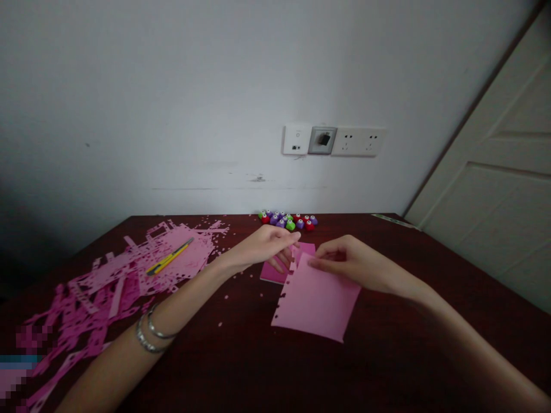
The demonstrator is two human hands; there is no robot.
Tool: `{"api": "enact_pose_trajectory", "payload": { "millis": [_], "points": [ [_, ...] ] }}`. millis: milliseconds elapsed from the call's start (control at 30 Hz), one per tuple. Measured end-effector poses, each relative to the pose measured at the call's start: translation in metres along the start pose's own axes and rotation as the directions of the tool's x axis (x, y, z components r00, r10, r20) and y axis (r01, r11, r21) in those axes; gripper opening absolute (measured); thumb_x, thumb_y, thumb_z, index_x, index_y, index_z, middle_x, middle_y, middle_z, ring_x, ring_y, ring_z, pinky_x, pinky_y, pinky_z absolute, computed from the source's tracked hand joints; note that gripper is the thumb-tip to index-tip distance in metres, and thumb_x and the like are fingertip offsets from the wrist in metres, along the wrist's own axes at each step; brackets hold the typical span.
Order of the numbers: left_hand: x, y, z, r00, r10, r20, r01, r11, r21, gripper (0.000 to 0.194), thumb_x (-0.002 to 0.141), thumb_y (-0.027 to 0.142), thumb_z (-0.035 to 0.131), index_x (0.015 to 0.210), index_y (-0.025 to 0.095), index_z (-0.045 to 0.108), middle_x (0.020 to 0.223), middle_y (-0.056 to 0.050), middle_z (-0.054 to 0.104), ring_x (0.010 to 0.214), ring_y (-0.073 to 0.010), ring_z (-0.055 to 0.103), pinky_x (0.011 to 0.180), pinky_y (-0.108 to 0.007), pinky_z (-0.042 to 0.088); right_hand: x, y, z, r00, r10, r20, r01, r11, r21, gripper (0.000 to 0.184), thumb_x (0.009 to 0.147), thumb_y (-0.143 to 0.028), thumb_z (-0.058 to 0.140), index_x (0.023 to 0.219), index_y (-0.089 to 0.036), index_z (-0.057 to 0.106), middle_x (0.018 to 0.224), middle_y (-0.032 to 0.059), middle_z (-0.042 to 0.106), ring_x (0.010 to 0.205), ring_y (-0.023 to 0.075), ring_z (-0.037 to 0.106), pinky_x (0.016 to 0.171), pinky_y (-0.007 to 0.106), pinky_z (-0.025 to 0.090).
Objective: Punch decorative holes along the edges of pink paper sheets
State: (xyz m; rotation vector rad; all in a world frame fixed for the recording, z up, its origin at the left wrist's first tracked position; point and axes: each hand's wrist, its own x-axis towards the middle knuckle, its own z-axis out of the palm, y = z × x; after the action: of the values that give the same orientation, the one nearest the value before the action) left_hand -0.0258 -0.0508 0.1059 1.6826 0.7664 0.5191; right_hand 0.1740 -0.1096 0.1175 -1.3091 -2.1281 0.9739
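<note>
Both my forearms reach out over the dark table (241, 367), bangles (151, 334) on my left wrist. My right hand (350, 263) pinches the top edge of the pink sheet (316, 301), which lies mid-table with holes punched down its left side. My left hand (269, 245) grips that same top corner. Just beyond lies a pink paper stack (275, 272); farther, small coloured punches (287, 220) by the wall.

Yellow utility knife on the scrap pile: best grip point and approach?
Probably the middle of the yellow utility knife, pinched across its narrow body from above. It lies flat and diagonal on the pink paper scraps, both long sides free, apart from both hands. Which end holds the blade is too small to tell, so avoid the tips.
</note>
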Motion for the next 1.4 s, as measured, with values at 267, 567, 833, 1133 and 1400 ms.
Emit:
{"api": "enact_pose_trajectory", "payload": {
  "millis": [267, 567, 833, 1133, 1400],
  "points": [
    [0.004, -0.009, -0.006, 1.000, 0.008, -0.008, -0.007, 1.000, 0.006, 0.049, 0.065, 0.037, 0.068, 0.105, 0.011, 0.057, 0.077, -0.009, 0.066, 0.066, -0.0177, 0.063, 0.055, -0.027, 0.049, 0.001, 0.010, -0.011, 0.994, 0.014, -0.107, -0.014, 1.000, 0.005, 0.034, 0.078, -0.046, 0.052, 0.071, -0.016, 0.065, 0.061, 0.0011, 0.057, 0.052, 0.0096, 0.044, 0.045, 0.022, 0.032],
    [0.007, -0.014, -0.003, 0.996, 0.086, 0.031, -0.086, 0.996, -0.003, 0.018, 0.069, 0.031, 0.065, 0.071, 0.013, 0.064, 0.068, -0.005, 0.064, 0.060, -0.0107, 0.058, 0.058, -0.024, 0.046, 0.004, 0.014, -0.016, 0.991, 0.022, -0.134, -0.012, 0.997, 0.073, 0.033, 0.075, -0.048, 0.056, 0.080, -0.017, 0.068, 0.071, 0.0035, 0.064, 0.058, 0.0123, 0.053, 0.048, 0.023, 0.038],
    [0.017, -0.017, -0.012, 0.908, 0.207, -0.364, -0.253, 0.964, -0.084, 0.016, 0.070, 0.030, 0.063, 0.071, 0.015, 0.061, 0.065, -0.002, 0.060, 0.057, -0.0106, 0.056, 0.057, -0.026, 0.050, 0.008, 0.045, -0.042, 0.946, 0.142, -0.291, -0.002, 0.902, 0.432, 0.040, 0.065, -0.041, 0.069, 0.099, -0.020, 0.067, 0.096, 0.0087, 0.068, 0.079, 0.0207, 0.063, 0.070, 0.033, 0.050],
    [0.032, -0.040, -0.011, 0.830, 0.255, -0.497, -0.305, 0.952, -0.020, 0.020, 0.074, 0.035, 0.059, 0.076, 0.015, 0.057, 0.069, -0.001, 0.057, 0.060, -0.0109, 0.056, 0.055, -0.024, 0.052, 0.027, 0.059, -0.016, 0.856, 0.115, -0.504, 0.036, 0.959, 0.281, 0.037, 0.071, -0.047, 0.061, 0.087, -0.015, 0.069, 0.081, 0.0071, 0.068, 0.065, 0.0172, 0.060, 0.056, 0.029, 0.047],
    [0.027, -0.032, -0.021, 0.870, 0.186, -0.456, -0.267, 0.956, -0.120, 0.024, 0.079, 0.038, 0.055, 0.082, 0.014, 0.055, 0.076, -0.008, 0.065, 0.067, -0.0152, 0.063, 0.063, -0.029, 0.052, 0.025, 0.073, -0.029, 0.760, 0.119, -0.639, 0.039, 0.973, 0.228, 0.042, 0.069, -0.049, 0.062, 0.086, -0.011, 0.069, 0.075, 0.0085, 0.067, 0.061, 0.0178, 0.057, 0.049, 0.028, 0.043]
  ]
}}
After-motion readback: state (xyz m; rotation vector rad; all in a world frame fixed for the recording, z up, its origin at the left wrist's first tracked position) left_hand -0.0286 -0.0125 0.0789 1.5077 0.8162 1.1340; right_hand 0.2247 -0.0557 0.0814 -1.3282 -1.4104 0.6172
